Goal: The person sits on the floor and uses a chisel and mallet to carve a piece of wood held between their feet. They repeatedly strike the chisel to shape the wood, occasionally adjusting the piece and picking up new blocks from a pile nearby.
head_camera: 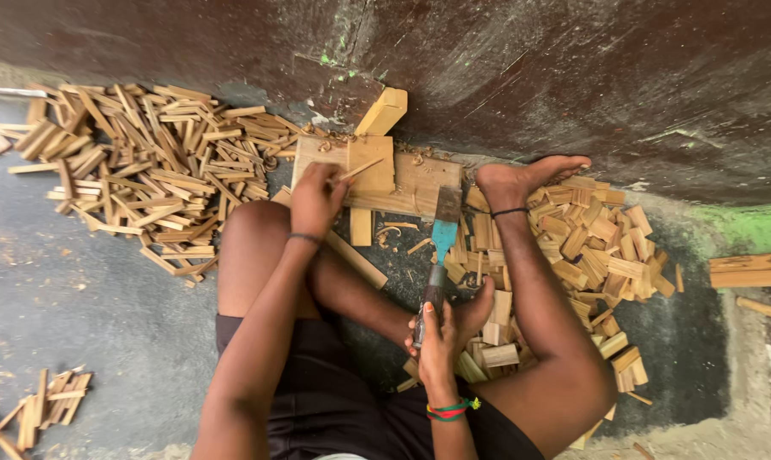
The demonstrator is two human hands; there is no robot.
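I sit cross-legged on the floor, facing a dark wall. My left hand (316, 198) pinches a thin wooden stick (357, 169) and holds it against a flat wooden work board (411, 183). A small square wood piece (371, 162) lies on that board beside the stick. My right hand (437, 328) grips the handle of a chisel (441, 247) with a blue shank and a wide flat blade. The blade points away from me and hovers near the board's near edge. My bare foot (522, 179) rests next to the board's right end.
A big heap of thin split sticks (147, 170) lies at the left. Short wood blocks (590, 247) are piled at the right, around my leg. A thicker block (383, 111) leans on the wall. A few sticks (49, 405) lie at lower left, planks (752, 271) at far right.
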